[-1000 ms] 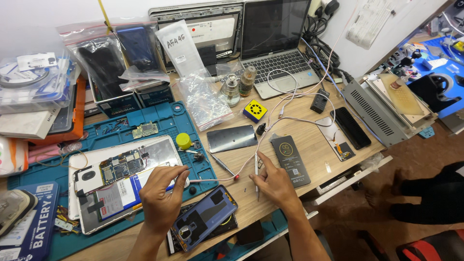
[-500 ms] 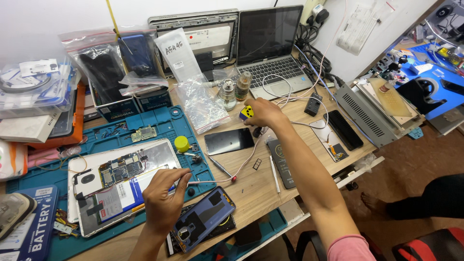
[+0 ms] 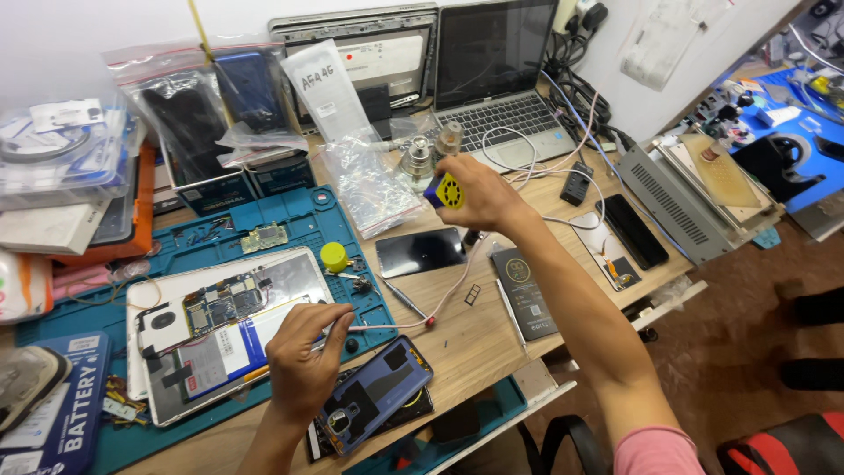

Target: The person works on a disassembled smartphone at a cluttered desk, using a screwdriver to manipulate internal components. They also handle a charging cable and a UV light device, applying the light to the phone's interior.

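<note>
You're holding a yellow block [image 3: 447, 190] with black dots; you're working over a teal mat [image 3: 290, 220] on a light wood-grain tabletop [image 3: 475, 339], beside a blue cover [image 3: 374, 396] and yellow cap [image 3: 333, 256].

This is an electronics repair workshop. A crowded wooden workbench [image 3: 492, 343] carries a teal silicone repair mat [image 3: 290, 220] with an opened white tablet [image 3: 220, 330], its circuit boards and battery exposed. Around it lie a loose blue phone back cover [image 3: 378, 396], a black phone screen [image 3: 420, 252], clear plastic bags of spare parts [image 3: 369, 180], tangled cables and an open grey laptop [image 3: 505, 97].
</note>
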